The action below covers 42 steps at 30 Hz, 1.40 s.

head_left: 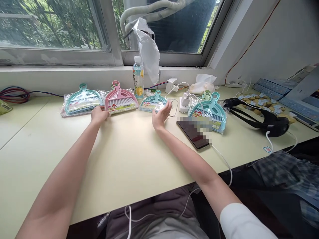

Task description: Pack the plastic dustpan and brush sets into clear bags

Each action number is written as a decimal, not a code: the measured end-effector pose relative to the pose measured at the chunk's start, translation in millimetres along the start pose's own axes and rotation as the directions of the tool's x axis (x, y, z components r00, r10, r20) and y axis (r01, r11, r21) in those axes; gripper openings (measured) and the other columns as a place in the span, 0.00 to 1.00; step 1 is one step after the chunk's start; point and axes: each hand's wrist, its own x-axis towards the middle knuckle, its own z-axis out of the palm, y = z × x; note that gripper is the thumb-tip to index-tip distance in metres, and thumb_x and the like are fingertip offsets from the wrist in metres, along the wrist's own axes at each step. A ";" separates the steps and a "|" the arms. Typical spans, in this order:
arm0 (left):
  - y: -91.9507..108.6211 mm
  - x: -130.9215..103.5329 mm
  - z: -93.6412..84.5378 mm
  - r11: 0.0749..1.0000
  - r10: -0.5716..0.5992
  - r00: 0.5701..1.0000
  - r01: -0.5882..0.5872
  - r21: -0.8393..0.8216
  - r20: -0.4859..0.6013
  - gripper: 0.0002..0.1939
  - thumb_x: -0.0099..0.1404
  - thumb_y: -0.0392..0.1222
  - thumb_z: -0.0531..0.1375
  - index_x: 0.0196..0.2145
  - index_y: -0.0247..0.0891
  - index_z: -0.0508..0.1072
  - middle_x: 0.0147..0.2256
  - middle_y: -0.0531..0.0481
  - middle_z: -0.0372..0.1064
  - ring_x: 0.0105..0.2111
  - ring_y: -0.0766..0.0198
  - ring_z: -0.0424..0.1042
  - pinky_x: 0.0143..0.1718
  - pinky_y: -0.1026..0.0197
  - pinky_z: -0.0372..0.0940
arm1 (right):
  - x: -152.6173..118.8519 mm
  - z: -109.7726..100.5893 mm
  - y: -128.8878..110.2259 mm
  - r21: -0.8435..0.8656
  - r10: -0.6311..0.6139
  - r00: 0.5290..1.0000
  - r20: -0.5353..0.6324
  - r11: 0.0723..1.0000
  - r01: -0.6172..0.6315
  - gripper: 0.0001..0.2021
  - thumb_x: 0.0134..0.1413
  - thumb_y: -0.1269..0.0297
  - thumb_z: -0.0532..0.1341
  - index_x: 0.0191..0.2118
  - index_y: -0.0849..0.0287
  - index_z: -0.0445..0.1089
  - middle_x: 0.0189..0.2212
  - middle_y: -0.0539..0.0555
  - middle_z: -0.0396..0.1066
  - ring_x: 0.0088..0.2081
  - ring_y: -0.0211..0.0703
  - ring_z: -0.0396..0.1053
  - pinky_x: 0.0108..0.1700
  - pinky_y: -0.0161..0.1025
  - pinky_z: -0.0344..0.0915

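Wrapped brush-and-dustpan sets lie along the back of the table. My left hand point(99, 115) is at the near edge between a teal set point(83, 100) and a pink set point(120, 99); its fingertips touch the packaging, and whether they pinch it cannot be made out. Raised on its edge with fingers spread, my right hand point(161, 116) is beside the right end of a smaller teal set point(152, 101) and holds nothing. Farther right, another teal set point(210, 111) overlaps a green one point(206, 95).
A bottle point(138, 78) stands by the window sill. A phone point(194, 132) with a white cable lies right of my right hand. Beyond are a charger point(184, 102), a tissue pack point(202, 84), a black head strap point(259, 119) and blue boxes point(274, 88). Coiled wires point(16, 94) sit far left.
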 end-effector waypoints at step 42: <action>16.4 -130.2 -48.4 0.919 0.003 0.952 0.119 -0.377 0.308 0.26 0.51 0.55 0.68 0.43 0.37 0.74 0.34 0.43 0.76 0.32 0.55 0.76 0.30 0.58 0.70 | -57.6 -11.7 -26.0 0.597 -0.423 0.877 0.229 0.772 0.217 0.28 0.57 0.72 0.57 0.61 0.51 0.52 0.62 0.58 0.54 0.48 0.39 0.69 0.57 0.42 0.64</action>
